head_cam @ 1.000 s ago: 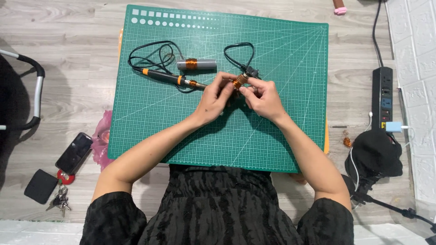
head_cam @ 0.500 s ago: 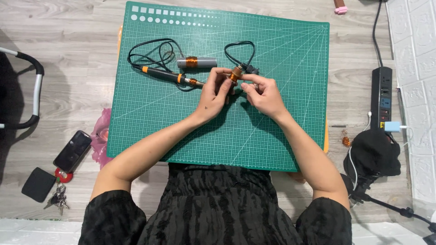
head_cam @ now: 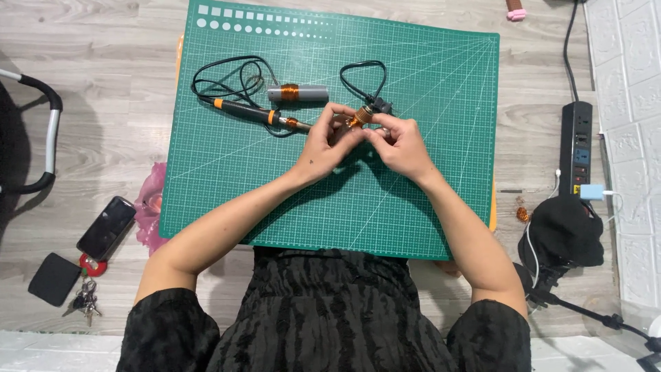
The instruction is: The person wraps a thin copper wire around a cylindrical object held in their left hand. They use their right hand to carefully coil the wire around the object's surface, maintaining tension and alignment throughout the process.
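Over the middle of a green cutting mat (head_cam: 427,76), my left hand (head_cam: 329,141) and my right hand (head_cam: 401,146) meet around a small copper wire coil (head_cam: 358,118). Both hands pinch it between the fingertips. A thin black lead (head_cam: 358,72) loops away from the coil towards the mat's far side. To the left of my hands lies a black and orange soldering iron (head_cam: 253,114) with its cable coiled behind it. Just beyond it rests a grey cylinder wound with copper wire (head_cam: 297,93).
A black power strip (head_cam: 577,148) with a white plug lies on the wooden floor at the right, next to a black lump and a stand. At the left lie a phone (head_cam: 105,228), a black pouch, keys and a pink bag (head_cam: 149,207).
The coil has shifted slightly in my fingertips as both hands turn it. Hands stay at the same spot on the mat.
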